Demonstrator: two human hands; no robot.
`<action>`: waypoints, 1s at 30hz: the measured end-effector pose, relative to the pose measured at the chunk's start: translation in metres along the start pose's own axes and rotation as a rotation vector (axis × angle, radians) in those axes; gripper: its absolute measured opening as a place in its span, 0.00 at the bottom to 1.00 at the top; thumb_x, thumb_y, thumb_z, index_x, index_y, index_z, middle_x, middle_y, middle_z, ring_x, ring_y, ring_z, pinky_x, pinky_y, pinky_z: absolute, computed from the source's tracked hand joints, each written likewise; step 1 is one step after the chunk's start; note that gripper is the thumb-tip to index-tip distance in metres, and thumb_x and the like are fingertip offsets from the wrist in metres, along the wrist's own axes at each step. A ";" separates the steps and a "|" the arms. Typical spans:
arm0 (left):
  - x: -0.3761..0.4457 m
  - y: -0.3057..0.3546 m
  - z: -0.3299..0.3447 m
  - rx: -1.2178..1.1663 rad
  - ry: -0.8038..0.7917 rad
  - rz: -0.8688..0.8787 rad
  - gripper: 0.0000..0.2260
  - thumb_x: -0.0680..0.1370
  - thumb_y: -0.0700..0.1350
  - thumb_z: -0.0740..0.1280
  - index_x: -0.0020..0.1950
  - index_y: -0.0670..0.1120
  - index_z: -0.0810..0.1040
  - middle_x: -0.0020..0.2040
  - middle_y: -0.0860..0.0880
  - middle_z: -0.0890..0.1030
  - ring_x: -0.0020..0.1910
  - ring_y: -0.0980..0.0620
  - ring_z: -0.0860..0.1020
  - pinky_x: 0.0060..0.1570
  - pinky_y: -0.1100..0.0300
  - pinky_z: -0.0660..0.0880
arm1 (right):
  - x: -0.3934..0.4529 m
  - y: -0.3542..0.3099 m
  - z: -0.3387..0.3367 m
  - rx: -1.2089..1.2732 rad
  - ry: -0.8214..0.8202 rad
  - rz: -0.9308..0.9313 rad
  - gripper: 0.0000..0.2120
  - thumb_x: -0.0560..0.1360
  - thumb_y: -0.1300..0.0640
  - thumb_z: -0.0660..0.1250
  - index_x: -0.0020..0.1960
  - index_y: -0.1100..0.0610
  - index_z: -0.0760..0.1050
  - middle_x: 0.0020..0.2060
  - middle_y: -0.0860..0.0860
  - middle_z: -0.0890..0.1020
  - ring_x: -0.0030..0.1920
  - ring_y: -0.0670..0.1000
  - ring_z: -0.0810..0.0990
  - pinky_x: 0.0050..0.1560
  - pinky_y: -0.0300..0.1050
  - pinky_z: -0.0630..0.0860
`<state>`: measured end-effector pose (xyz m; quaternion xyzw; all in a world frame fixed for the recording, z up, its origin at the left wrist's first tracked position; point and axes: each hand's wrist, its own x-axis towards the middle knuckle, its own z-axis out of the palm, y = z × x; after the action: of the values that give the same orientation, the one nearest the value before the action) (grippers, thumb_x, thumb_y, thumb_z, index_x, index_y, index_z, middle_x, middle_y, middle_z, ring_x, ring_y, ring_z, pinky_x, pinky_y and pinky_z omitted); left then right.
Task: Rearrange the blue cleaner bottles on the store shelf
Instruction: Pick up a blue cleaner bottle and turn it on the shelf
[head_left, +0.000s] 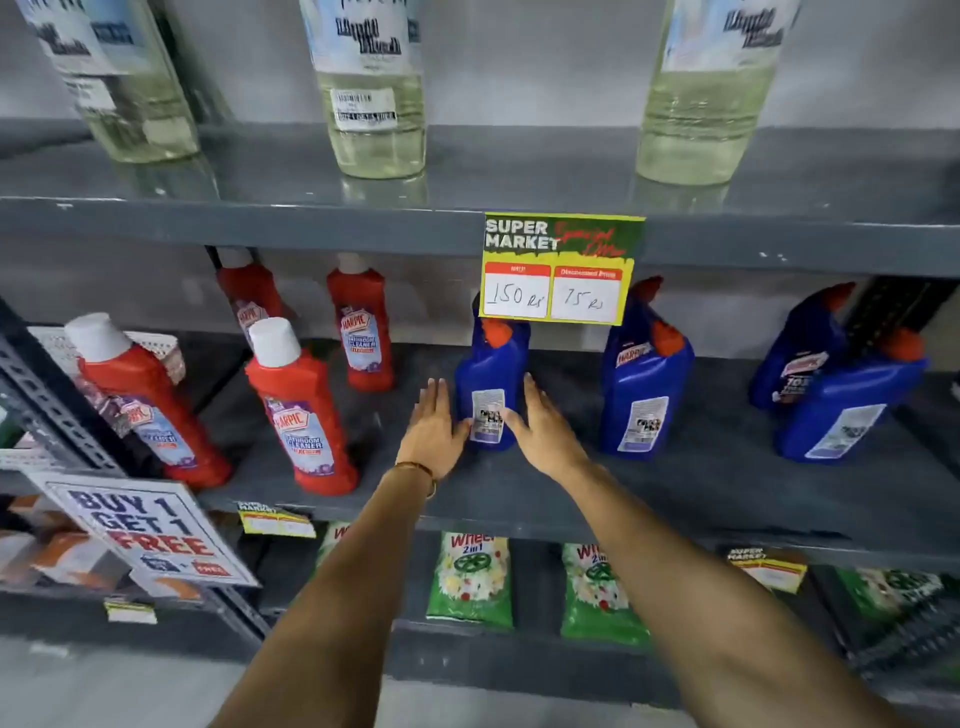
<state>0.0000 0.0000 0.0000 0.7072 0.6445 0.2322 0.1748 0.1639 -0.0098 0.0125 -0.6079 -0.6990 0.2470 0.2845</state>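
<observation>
Several blue cleaner bottles with orange caps stand on the middle shelf (675, 493), their back labels facing me. The nearest blue bottle (491, 364) is between my hands. My right hand (540, 426) lies against its right side, fingers straight and thumb across the label. My left hand (434, 421) is flat beside its left side, only the thumb touching it. A second blue bottle (644, 395) stands to the right with another behind it. Further right, a front bottle (852, 405) overlaps a rear one (800, 353).
Several red bathroom-cleaner bottles (304, 410) stand left on the same shelf. A yellow price card (558, 270) hangs from the upper shelf edge, hiding the bottle tops behind it. Clear bottles (374, 104) are above, green detergent packs (470, 582) below, and a promo sign (150, 530) at lower left.
</observation>
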 end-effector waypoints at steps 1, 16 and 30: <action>0.005 0.001 0.001 -0.047 -0.033 -0.021 0.33 0.77 0.49 0.61 0.75 0.41 0.45 0.77 0.41 0.48 0.76 0.43 0.49 0.74 0.50 0.51 | 0.005 0.000 0.001 0.060 -0.008 0.024 0.30 0.78 0.49 0.58 0.75 0.55 0.50 0.73 0.57 0.64 0.71 0.58 0.66 0.70 0.56 0.66; 0.045 0.000 0.009 -0.622 -0.107 -0.169 0.23 0.68 0.36 0.73 0.60 0.37 0.71 0.58 0.38 0.79 0.56 0.41 0.78 0.58 0.47 0.75 | 0.038 0.004 0.015 0.640 0.007 0.237 0.19 0.74 0.57 0.67 0.63 0.59 0.70 0.59 0.59 0.79 0.57 0.57 0.79 0.60 0.56 0.76; 0.030 0.000 -0.004 -0.631 -0.060 -0.083 0.20 0.57 0.45 0.80 0.46 0.44 0.81 0.45 0.45 0.83 0.41 0.49 0.81 0.41 0.57 0.78 | 0.029 -0.002 -0.009 0.738 -0.052 0.148 0.16 0.75 0.60 0.65 0.62 0.51 0.71 0.55 0.51 0.79 0.49 0.43 0.81 0.43 0.37 0.80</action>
<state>-0.0006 0.0293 0.0066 0.5978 0.5634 0.3922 0.4140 0.1659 0.0185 0.0228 -0.5067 -0.5241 0.5177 0.4478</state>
